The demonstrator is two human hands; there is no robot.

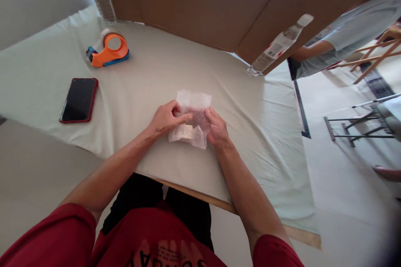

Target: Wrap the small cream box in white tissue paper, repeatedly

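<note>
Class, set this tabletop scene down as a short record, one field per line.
Left hand: fingers over bubble wrap
Right hand: holding the wrap's right edge
On the wrap: small pale block
Table's left side: smartphone, tape dispenser beyond it
Far side: brown cardboard panel, water bottles near both ends
Surface: pale tablecloth
</note>
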